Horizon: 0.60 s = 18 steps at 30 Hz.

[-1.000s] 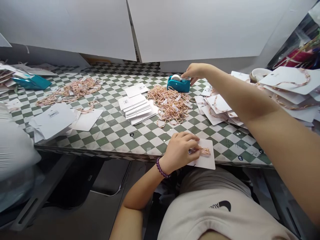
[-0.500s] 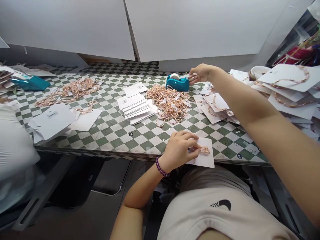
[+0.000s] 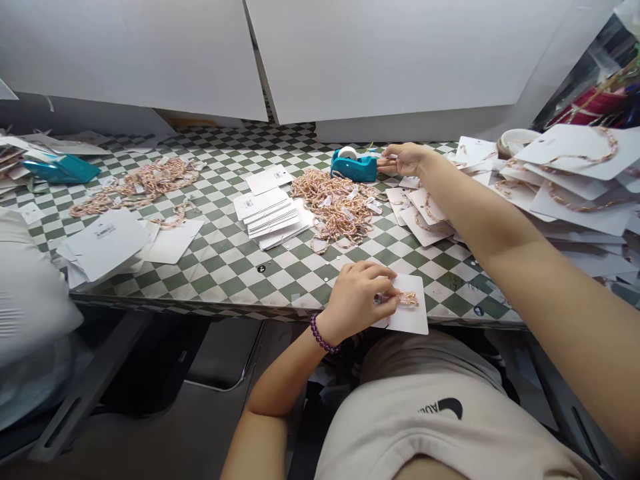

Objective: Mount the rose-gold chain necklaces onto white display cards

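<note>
My left hand (image 3: 357, 298) is closed over a pink and gold beaded bracelet (image 3: 409, 300), with thumb and fingers pinching it against a white card (image 3: 413, 320) at the table's front edge. One end of the bracelet shows past my fingertips; the rest is under my hand. Farther back, my right hand (image 3: 403, 159) has its fingertips at the front end of a teal tape dispenser (image 3: 354, 167). Those fingers are drawn together, and anything between them is too small to see. A white tape roll (image 3: 347, 153) sits in the dispenser.
Loose bracelets (image 3: 335, 207) lie heaped beside a stack of white cards (image 3: 270, 213). Carded bracelets (image 3: 580, 180) pile up at the right. Leftward are another bracelet heap (image 3: 150, 180), more cards (image 3: 105, 240), a second teal dispenser (image 3: 63, 168) and another person's sleeve (image 3: 30, 287).
My right hand has dropped slightly and come nearer at the dispenser's front, its fingers closer together. My left hand, the bracelet and the card have stayed put.
</note>
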Tool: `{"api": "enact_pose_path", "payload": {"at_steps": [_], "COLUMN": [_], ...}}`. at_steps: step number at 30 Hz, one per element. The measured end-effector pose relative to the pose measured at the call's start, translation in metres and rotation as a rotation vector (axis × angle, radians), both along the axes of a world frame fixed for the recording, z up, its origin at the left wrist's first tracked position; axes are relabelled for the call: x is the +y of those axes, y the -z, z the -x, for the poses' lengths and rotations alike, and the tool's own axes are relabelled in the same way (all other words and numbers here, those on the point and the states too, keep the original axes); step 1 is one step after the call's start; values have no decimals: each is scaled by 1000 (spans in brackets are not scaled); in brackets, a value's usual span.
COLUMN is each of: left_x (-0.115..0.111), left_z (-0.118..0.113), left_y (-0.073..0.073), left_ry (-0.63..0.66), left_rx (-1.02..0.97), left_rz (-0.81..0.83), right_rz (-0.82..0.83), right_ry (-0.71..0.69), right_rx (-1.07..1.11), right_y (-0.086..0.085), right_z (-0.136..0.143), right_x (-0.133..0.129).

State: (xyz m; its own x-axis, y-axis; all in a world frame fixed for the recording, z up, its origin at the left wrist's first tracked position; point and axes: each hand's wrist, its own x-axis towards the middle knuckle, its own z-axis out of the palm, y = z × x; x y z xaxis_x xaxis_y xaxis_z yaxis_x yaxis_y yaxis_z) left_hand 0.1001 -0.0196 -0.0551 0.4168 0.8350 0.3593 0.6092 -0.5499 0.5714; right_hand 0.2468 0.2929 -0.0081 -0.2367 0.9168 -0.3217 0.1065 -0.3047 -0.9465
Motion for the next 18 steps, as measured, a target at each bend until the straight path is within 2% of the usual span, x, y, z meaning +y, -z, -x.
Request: {"api": "enact_pose_path", "payload": {"at_steps": [6, 10, 13, 18], "left_x": [0, -1, -1, -1], "left_z": [0, 0, 0, 0], "left_y": [2, 0, -3, 1], "left_ry": [-3, 1, -4, -1], "left_rx": [3, 3, 12, 18], "left_rz": [-2, 6, 13, 47], "right_rz": [50, 27, -63, -296], "right_ry": [-38, -62, -46, -106], "right_rx": [-44, -177, -361, -697], "right_y": [11, 8, -4, -42], "right_z": [-1, 4, 10, 1], "right_x": [4, -1, -17, -47]}}
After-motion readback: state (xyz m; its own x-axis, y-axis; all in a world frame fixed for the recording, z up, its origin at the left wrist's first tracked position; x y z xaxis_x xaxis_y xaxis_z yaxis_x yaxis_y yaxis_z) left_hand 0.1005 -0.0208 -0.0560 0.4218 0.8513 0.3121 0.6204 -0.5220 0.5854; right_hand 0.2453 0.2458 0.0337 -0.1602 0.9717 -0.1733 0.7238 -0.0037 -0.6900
